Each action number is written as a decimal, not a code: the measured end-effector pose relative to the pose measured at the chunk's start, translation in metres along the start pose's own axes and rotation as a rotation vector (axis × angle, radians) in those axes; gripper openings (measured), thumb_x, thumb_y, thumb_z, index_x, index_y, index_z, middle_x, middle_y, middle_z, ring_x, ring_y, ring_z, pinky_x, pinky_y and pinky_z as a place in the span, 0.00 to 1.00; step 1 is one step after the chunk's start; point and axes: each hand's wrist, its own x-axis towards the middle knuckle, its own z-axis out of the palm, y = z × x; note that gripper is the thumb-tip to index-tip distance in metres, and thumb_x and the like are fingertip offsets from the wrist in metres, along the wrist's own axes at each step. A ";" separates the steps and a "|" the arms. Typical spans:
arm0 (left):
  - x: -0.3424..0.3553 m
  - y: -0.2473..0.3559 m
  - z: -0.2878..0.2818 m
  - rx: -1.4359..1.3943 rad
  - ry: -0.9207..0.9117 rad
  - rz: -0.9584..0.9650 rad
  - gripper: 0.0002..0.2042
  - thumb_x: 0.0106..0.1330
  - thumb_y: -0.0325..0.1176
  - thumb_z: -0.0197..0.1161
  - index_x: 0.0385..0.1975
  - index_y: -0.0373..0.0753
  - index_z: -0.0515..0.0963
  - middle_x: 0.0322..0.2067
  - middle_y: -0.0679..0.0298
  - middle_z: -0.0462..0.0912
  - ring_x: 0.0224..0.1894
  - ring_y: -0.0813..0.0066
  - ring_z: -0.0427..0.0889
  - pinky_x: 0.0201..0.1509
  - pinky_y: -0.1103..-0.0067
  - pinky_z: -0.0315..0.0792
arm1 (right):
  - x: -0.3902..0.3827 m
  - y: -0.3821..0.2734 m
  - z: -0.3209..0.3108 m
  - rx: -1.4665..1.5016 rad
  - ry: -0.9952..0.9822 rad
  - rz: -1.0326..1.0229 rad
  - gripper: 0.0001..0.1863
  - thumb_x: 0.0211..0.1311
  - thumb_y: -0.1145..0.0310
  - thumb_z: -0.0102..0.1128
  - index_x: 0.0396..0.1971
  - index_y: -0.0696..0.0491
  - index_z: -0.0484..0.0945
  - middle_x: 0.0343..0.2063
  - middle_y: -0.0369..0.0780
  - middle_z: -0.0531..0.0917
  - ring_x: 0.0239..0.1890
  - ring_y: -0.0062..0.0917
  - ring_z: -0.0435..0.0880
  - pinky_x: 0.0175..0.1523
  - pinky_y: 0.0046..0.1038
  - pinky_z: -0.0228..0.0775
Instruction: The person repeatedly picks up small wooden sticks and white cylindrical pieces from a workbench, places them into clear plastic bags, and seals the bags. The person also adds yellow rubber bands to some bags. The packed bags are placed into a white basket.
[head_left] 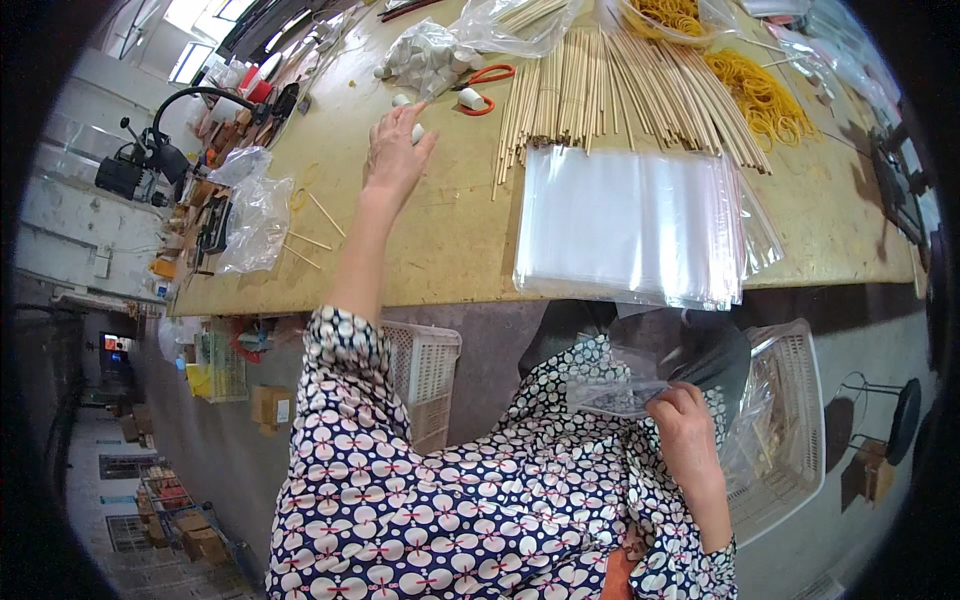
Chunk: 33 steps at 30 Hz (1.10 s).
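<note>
My left hand [395, 155] reaches over the table, fingers stretched forward and thumb apart. A small white cylindrical piece [417, 133] shows between thumb and forefinger; whether they touch it is unclear. Another white piece [401, 100] lies by the fingertips. Just beyond are orange-handled scissors [490, 74] and a clear bag of white pieces [425, 62]. Low over my lap, my right hand [686, 430] is closed on the edge of a clear plastic bag [615, 397]. A stack of flat clear bags [630, 225] lies at the table's front edge, beside many thin wooden sticks [620, 90].
Yellow rubber bands [760, 95] lie heaped at the far right. Loose sticks [325, 215] and a crumpled plastic bag [255, 215] are on the left of the table [450, 240]. White plastic crates [800, 440] stand right and left of my lap. A black-armed lamp [170, 150] is far left.
</note>
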 end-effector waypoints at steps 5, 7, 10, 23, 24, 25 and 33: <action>0.031 0.004 0.015 -0.293 -0.224 -0.024 0.10 0.72 0.36 0.62 0.47 0.42 0.84 0.44 0.52 0.84 0.52 0.52 0.81 0.59 0.62 0.74 | -0.002 -0.003 -0.002 0.016 0.038 0.138 0.14 0.50 0.81 0.60 0.38 0.55 0.85 0.35 0.43 0.81 0.46 0.42 0.80 0.50 0.39 0.75; 0.044 0.026 0.019 -0.376 -0.203 -0.061 0.11 0.73 0.38 0.61 0.48 0.42 0.83 0.45 0.52 0.83 0.53 0.53 0.80 0.59 0.63 0.73 | 0.006 -0.012 -0.009 0.024 0.022 0.193 0.15 0.50 0.82 0.60 0.39 0.54 0.85 0.32 0.42 0.79 0.42 0.41 0.79 0.47 0.39 0.75; 0.062 0.033 0.048 -0.281 -0.273 -0.073 0.14 0.73 0.43 0.62 0.50 0.42 0.82 0.47 0.51 0.82 0.54 0.53 0.79 0.59 0.64 0.73 | 0.021 -0.017 -0.014 -0.008 0.081 0.129 0.16 0.50 0.82 0.60 0.39 0.54 0.85 0.29 0.41 0.76 0.37 0.39 0.77 0.43 0.39 0.73; -0.016 0.151 -0.067 -1.022 -0.424 -0.246 0.13 0.67 0.32 0.71 0.49 0.37 0.83 0.42 0.71 0.84 0.41 0.78 0.83 0.44 0.79 0.77 | 0.045 -0.019 -0.015 -0.044 0.266 -0.013 0.07 0.50 0.76 0.64 0.32 0.54 0.81 0.48 0.45 0.81 0.59 0.42 0.79 0.59 0.41 0.72; -0.031 0.168 -0.090 -0.954 -0.449 -0.040 0.13 0.65 0.29 0.72 0.49 0.38 0.83 0.43 0.70 0.85 0.41 0.77 0.85 0.44 0.78 0.79 | 0.050 -0.021 -0.018 -0.036 0.240 -0.045 0.07 0.51 0.75 0.64 0.32 0.55 0.81 0.51 0.47 0.81 0.61 0.43 0.78 0.61 0.42 0.72; -0.038 0.185 -0.109 -0.961 -0.534 0.174 0.15 0.63 0.28 0.73 0.50 0.38 0.83 0.44 0.66 0.85 0.44 0.73 0.85 0.46 0.77 0.80 | 0.053 -0.022 -0.020 -0.032 0.239 -0.055 0.07 0.51 0.75 0.64 0.32 0.55 0.81 0.53 0.48 0.81 0.62 0.43 0.78 0.63 0.42 0.71; -0.076 0.255 -0.121 -0.928 -0.548 0.552 0.17 0.57 0.25 0.76 0.48 0.38 0.85 0.39 0.58 0.86 0.43 0.61 0.86 0.48 0.71 0.81 | 0.047 -0.025 -0.021 0.061 0.230 -0.097 0.07 0.50 0.77 0.63 0.32 0.60 0.80 0.60 0.55 0.78 0.65 0.48 0.75 0.68 0.45 0.71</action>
